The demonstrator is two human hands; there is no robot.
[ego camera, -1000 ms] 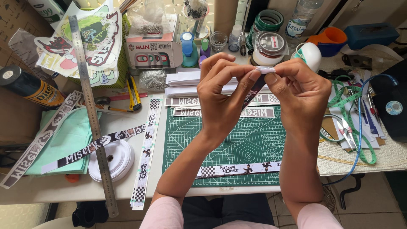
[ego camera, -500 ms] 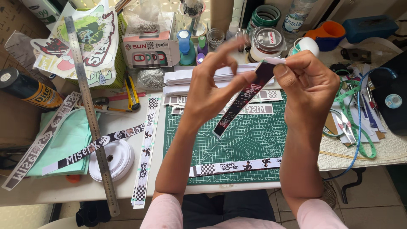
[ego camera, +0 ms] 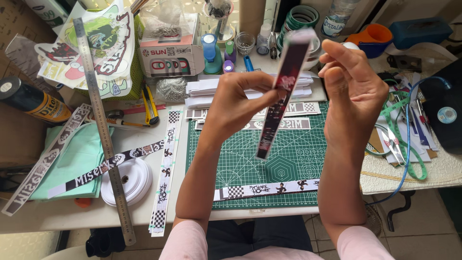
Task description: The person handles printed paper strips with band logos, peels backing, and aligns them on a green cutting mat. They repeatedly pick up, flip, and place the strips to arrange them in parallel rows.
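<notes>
- My left hand (ego camera: 240, 103) pinches the dark printed strip (ego camera: 279, 96) near its top; it hangs tilted above the green cutting mat (ego camera: 288, 163), so I see its face
- My right hand (ego camera: 353, 84) hovers just beside it, fingers loose, holding nothing
- A finished strip (ego camera: 264, 188) lies on the mat's near edge; a steel ruler (ego camera: 103, 130) lies well left

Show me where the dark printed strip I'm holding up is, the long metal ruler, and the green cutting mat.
dark printed strip (ego camera: 276, 103): head view, middle of its hanging length.
metal ruler (ego camera: 103, 130): head view, mid-blade.
green cutting mat (ego camera: 226, 163): head view, bare gridded area.
</notes>
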